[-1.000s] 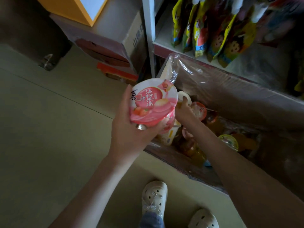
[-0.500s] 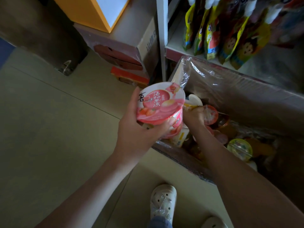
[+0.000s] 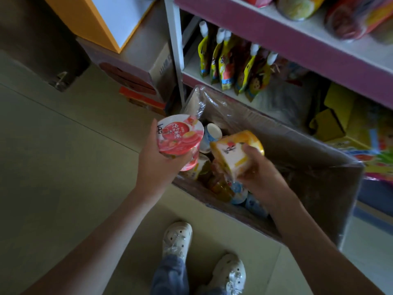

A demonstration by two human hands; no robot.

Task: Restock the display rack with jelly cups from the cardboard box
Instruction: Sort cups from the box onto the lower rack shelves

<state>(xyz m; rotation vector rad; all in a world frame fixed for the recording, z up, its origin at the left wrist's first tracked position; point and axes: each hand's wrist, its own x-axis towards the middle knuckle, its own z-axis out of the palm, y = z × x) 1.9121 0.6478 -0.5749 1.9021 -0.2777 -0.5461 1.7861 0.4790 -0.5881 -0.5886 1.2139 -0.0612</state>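
Observation:
My left hand point(image 3: 157, 167) grips a stack of pink-lidded jelly cups point(image 3: 180, 135) just above the left end of the cardboard box point(image 3: 319, 199). Over the box, my right hand point(image 3: 259, 173) holds a yellow-and-white jelly cup point(image 3: 236, 150) tilted on its side. Several more jelly cups point(image 3: 234, 192) lie inside the plastic-lined box. The display rack point(image 3: 297, 39) with its pink-edged shelves stands behind the box.
Yellow spouted pouches point(image 3: 231, 67) hang in a row on the rack's lower shelf. Printed cartons point(image 3: 131, 67) are stacked on the floor to the left of the rack post. Yellow boxes point(image 3: 340, 116) sit at the lower right. My white shoes point(image 3: 178, 239) stand below the box.
My right hand has lifted a yellow-and-white jelly cup up out of the box. The left hand still holds the pink cups. The view has tilted up, showing more of the rack.

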